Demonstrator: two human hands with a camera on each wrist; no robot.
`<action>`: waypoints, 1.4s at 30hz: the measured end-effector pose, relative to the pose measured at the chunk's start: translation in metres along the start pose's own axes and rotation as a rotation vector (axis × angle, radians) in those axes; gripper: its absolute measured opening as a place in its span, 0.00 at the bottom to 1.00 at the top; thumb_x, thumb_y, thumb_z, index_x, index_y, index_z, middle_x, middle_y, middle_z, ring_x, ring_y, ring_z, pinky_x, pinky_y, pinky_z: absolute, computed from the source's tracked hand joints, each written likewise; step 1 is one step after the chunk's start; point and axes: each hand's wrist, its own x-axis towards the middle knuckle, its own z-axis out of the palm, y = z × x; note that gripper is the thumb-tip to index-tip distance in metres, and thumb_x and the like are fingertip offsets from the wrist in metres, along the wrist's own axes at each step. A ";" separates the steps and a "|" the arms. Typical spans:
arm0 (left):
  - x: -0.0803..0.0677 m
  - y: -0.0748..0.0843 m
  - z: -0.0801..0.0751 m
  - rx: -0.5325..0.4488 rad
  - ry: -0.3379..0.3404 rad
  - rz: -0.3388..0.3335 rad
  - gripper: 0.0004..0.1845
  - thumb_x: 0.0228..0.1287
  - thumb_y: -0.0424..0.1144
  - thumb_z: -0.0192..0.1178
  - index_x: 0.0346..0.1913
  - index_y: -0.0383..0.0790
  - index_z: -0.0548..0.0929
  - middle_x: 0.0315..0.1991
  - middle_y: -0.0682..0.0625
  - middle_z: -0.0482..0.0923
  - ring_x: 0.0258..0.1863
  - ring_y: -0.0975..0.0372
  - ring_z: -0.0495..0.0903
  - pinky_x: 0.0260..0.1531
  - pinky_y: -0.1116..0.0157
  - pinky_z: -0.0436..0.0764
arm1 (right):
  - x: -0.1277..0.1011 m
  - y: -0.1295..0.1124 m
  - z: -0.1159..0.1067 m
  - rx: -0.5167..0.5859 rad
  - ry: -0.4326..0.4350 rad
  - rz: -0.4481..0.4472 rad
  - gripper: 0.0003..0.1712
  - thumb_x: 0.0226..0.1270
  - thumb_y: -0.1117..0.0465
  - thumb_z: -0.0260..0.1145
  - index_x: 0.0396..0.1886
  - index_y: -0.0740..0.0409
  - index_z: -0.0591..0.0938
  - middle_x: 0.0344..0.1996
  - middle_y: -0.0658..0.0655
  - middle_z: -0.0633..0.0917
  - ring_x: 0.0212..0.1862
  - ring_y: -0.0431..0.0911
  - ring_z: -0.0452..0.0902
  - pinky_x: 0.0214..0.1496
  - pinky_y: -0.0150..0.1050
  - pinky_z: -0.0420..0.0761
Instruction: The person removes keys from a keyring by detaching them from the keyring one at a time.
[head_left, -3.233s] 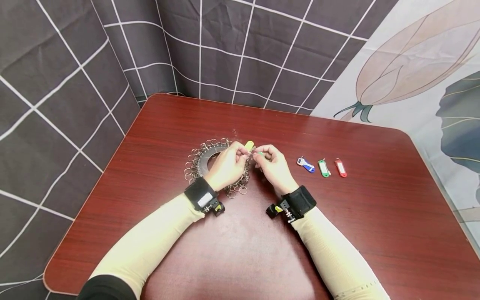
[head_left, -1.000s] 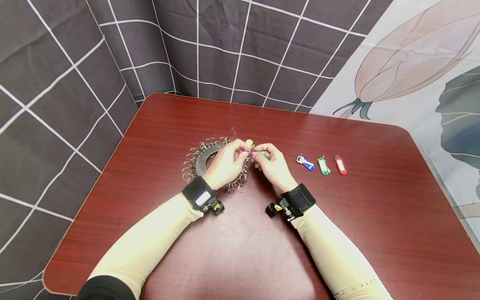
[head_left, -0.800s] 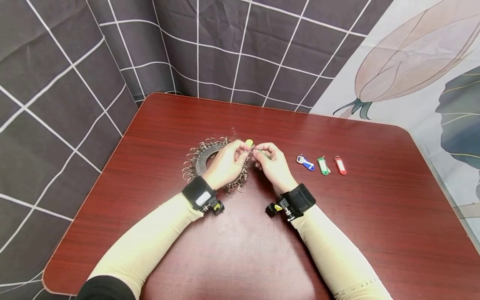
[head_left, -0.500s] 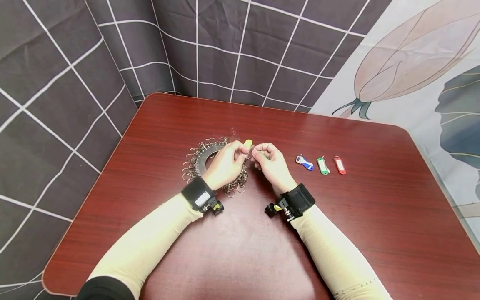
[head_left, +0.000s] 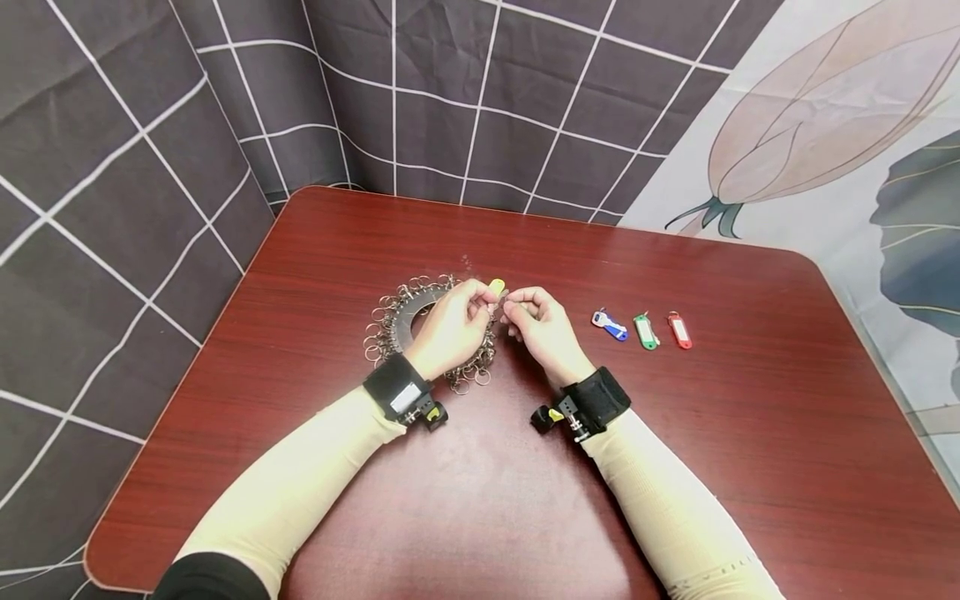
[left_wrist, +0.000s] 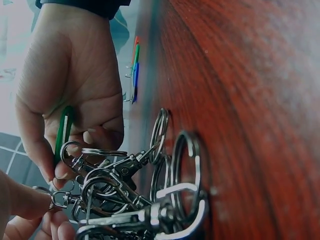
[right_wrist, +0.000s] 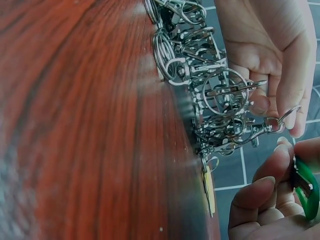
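Observation:
A flat grey ring (head_left: 405,323) lies on the table with metal swivel clasps (right_wrist: 225,122) and split rings (left_wrist: 186,175) around its edge. My left hand (head_left: 453,325) reaches over its right side and pinches one split ring (right_wrist: 290,115) at the end of a clasp. Close beside it, my right hand (head_left: 543,329) pinches a green key tag (right_wrist: 306,187) between thumb and fingers. The tag's small ring is mostly hidden by the fingertips. A yellow key tag (head_left: 497,287) shows just beyond my left fingertips, by the clasps.
To the right on the red-brown table (head_left: 750,417) lie a blue key tag with a key (head_left: 610,325), another green tag (head_left: 646,332) and a red tag (head_left: 680,330). A dark checked curtain (head_left: 435,125) hangs behind the table.
Both hands stay nearly in place, with small fingertip shifts. Less of the green tag in my right hand shows in the head view than a second ago.

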 end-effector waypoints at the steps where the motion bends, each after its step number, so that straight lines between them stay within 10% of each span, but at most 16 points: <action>1: 0.001 0.002 0.000 0.003 -0.001 0.001 0.08 0.64 0.30 0.57 0.45 0.38 0.79 0.34 0.50 0.78 0.33 0.61 0.76 0.37 0.66 0.76 | 0.000 -0.002 -0.001 -0.004 0.001 -0.001 0.08 0.69 0.63 0.61 0.44 0.62 0.74 0.32 0.69 0.80 0.25 0.43 0.73 0.28 0.35 0.73; 13: -0.002 0.003 -0.009 0.010 -0.010 -0.068 0.05 0.66 0.36 0.59 0.43 0.40 0.80 0.31 0.52 0.77 0.29 0.62 0.76 0.32 0.65 0.76 | -0.010 -0.018 -0.031 -0.195 -0.021 -0.018 0.14 0.78 0.64 0.46 0.56 0.68 0.69 0.42 0.73 0.80 0.28 0.54 0.73 0.29 0.33 0.74; 29: -0.012 0.003 -0.028 0.215 -0.151 -0.021 0.06 0.63 0.37 0.60 0.42 0.42 0.82 0.24 0.57 0.76 0.23 0.65 0.74 0.28 0.65 0.74 | -0.048 -0.012 -0.165 -0.759 -0.120 -0.049 0.04 0.71 0.67 0.58 0.38 0.65 0.78 0.30 0.59 0.81 0.32 0.48 0.78 0.34 0.33 0.77; 42: -0.019 0.000 -0.035 0.258 -0.195 0.012 0.04 0.64 0.35 0.59 0.40 0.42 0.82 0.21 0.56 0.73 0.20 0.65 0.70 0.25 0.65 0.72 | -0.060 -0.009 -0.172 -0.918 -0.139 -0.030 0.04 0.69 0.61 0.64 0.35 0.55 0.79 0.28 0.51 0.79 0.30 0.46 0.70 0.34 0.39 0.68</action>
